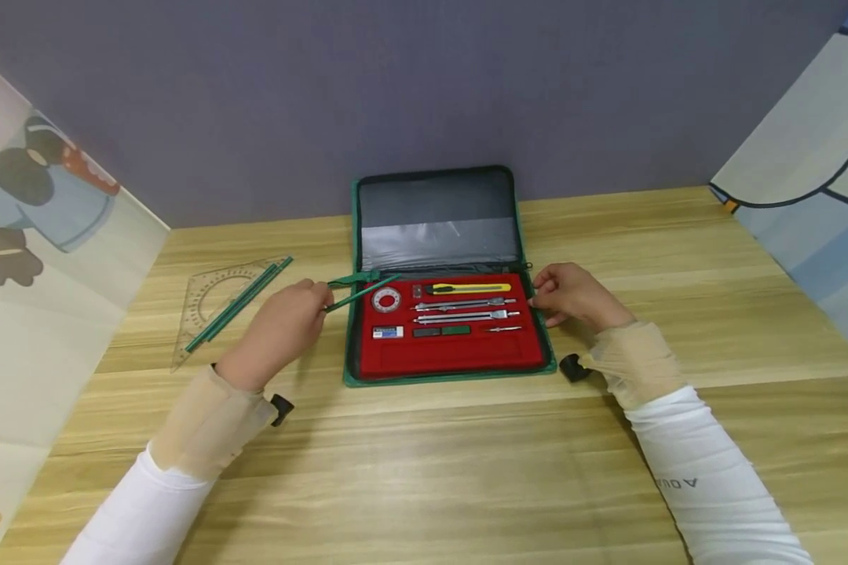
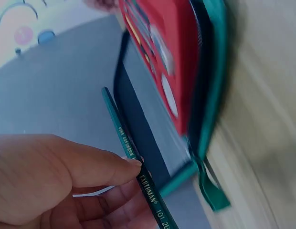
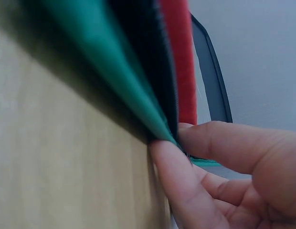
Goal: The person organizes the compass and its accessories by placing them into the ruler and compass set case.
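A green pencil (image 1: pixel 356 297) with gold lettering is pinched between the thumb and fingers of my left hand (image 1: pixel 288 323); its far end reaches over the left side of the open zip case (image 1: pixel 452 361). In the left wrist view the pencil (image 2: pixel 149 193) slants past the thumb. My right hand (image 1: pixel 574 296) pinches the case's right edge, its thumb at the dark zip side and a finger against the green cover (image 3: pixel 133 95). Set in the red tray are a yellow cutter (image 1: pixel 477 289), two metal compasses (image 1: pixel 459 318), an eraser (image 1: pixel 387 332) and a round white disc (image 1: pixel 385 299).
Left of the case lie a clear protractor triangle (image 1: pixel 192 314) and green pencils (image 1: pixel 236 304) on top of it. A green strap (image 1: pixel 349 279) sticks out from the case's left side. The case's lid (image 1: pixel 434 200) stands up near the grey back wall (image 1: pixel 431 86).
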`<state>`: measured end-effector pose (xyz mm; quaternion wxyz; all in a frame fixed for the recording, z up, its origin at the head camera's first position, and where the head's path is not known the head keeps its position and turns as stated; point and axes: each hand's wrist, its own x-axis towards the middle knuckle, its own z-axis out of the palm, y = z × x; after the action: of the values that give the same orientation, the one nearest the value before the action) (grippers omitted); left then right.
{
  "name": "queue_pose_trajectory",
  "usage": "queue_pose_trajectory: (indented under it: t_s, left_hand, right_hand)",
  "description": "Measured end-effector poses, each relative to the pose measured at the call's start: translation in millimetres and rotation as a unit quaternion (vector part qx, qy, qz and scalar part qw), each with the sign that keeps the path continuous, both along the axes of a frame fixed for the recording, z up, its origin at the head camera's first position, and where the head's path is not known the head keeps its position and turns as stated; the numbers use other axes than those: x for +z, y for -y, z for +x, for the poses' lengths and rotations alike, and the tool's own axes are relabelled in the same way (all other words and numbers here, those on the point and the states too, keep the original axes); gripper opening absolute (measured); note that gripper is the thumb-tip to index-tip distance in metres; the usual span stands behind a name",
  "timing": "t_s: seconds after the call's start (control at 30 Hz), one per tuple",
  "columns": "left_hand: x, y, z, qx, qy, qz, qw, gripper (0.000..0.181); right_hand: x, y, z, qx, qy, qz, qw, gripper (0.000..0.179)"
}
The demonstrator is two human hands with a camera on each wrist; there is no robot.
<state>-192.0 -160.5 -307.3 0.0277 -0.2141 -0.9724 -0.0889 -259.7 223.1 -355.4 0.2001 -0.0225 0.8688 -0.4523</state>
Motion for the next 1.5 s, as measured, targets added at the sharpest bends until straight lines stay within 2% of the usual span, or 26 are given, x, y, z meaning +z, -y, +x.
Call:
queue_pose_trajectory:
  t_s: [0.23,0.4,0.63,0.8,0.9,1.27,1.5]
  left_hand:
    - [-11.2,-28.6,9.3,-0.047,-0.034,-0.012,0.9982,0.007]
    - [-14.7,-48.3,16.9,-0.074,-0.04,-0.034,0.9959,0.006]
    - [-17.5,-69.4,23.6,-0.095,-0.013,-0.061,0.9935,0.009]
    - [-20.0,-82.6,26.3,-0.096,0.035,-0.07,0.9924,0.015]
    - [-20.7,-89.9,27.6,-0.099,0.052,-0.068,0.9914,0.019]
    - [-25.1,-109.8,25.9,-0.138,0.05,-0.055,0.9876,0.019]
    - [-30.4,-113.5,22.1,-0.138,0.063,-0.052,0.9871,0.019]
  right_hand:
    - [1.2,1,0.2,0.001,0.0,0.006,1.0,0.038]
    - [2.1,1,0.8,-0.002,-0.002,0.019,0.9998,0.036]
    - [4.1,4,2.3,-0.012,-0.01,0.034,0.9993,0.035]
    - [5.9,5,3.3,-0.011,-0.014,0.044,0.9988,0.035]
    - [6.2,5,3.5,-0.012,-0.012,0.045,0.9988,0.034]
    - [4.2,3,2.1,-0.011,-0.017,0.038,0.9991,0.033]
    - [3.6,4,0.3,-0.01,-0.01,0.042,0.999,0.034]
